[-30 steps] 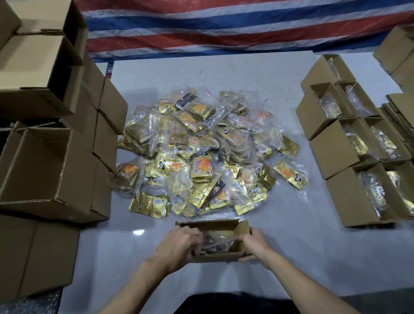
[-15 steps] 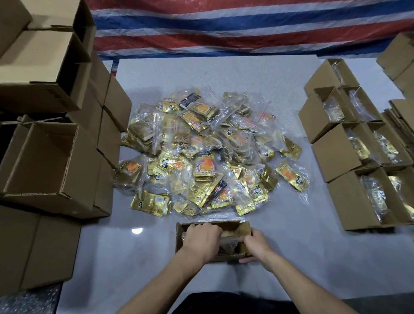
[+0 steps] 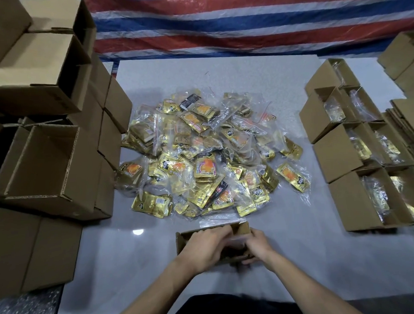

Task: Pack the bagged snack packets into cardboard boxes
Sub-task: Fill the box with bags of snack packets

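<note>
A small open cardboard box (image 3: pixel 183 240) stands on the grey table near its front edge. My left hand (image 3: pixel 204 248) reaches over its opening and presses on a clear snack bag (image 3: pixel 236 241) inside, which shows only as a blur. My right hand (image 3: pixel 258 246) grips the box's right end, and the fingers of both hands nearly meet above it. Just beyond the box lies a big pile of clear bags holding gold snack packets (image 3: pixel 208 156).
Two rows of open boxes with bags in them (image 3: pixel 337 150) stand at the right, with flattened cardboard (image 3: pixel 409 119) behind them. Stacked empty boxes (image 3: pixel 49 167) line the left side. A striped tarp (image 3: pixel 243 21) hangs at the back.
My left hand has moved from the box's left edge to over the opening and towards my right hand. The bag sits lower in the box.
</note>
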Demonstrator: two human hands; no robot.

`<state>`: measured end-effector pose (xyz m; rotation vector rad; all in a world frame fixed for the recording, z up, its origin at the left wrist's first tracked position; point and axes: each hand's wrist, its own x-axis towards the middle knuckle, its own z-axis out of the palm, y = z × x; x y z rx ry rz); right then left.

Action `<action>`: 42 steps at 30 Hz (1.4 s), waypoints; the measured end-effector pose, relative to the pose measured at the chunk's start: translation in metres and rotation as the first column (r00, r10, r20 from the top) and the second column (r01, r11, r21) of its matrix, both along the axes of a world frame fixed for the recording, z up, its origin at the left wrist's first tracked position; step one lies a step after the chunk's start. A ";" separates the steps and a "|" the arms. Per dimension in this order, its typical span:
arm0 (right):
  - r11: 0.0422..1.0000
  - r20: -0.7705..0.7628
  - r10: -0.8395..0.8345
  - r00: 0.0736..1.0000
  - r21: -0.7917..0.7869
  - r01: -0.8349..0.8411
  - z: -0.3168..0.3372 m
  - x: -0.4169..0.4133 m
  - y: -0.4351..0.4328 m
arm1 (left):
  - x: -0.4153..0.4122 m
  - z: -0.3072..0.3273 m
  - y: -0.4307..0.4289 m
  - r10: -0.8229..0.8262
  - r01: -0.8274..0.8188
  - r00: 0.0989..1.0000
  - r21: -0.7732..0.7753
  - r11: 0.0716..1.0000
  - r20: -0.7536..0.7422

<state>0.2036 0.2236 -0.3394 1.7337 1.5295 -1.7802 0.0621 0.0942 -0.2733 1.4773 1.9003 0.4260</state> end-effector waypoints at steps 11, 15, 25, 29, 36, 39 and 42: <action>0.998 0.035 -0.043 0.998 -0.039 0.045 -0.002 -0.007 0.000 | 0.002 -0.040 0.013 0.123 -0.164 0.965 -0.169 0.972 -0.231; 0.998 0.047 -0.041 0.998 -0.041 0.043 -0.001 -0.006 -0.001 | 0.000 -0.049 0.006 0.127 -0.163 0.981 -0.275 0.947 -0.146; 1.000 0.043 -0.010 0.999 -0.024 0.011 0.006 -0.004 -0.003 | -0.008 -0.064 0.006 0.415 -0.191 0.872 -0.601 0.776 0.260; 0.997 0.004 -0.066 0.998 -0.039 0.067 0.008 -0.002 -0.003 | -0.002 -0.038 0.015 0.068 -0.148 0.963 -0.304 0.941 -0.260; 0.993 0.000 -0.114 0.993 0.007 0.114 0.015 -0.005 0.010 | -0.021 -0.002 0.028 0.237 -0.238 0.945 0.023 0.971 -0.225; 0.994 0.012 -0.108 0.994 -0.003 0.108 0.015 -0.005 0.022 | -0.029 -0.010 0.037 0.096 -0.124 0.960 -0.091 0.988 -0.263; 0.992 0.025 -0.123 0.992 -0.023 0.124 0.014 -0.005 0.029 | -0.026 -0.016 0.040 -0.038 0.016 0.927 -0.062 0.998 -0.373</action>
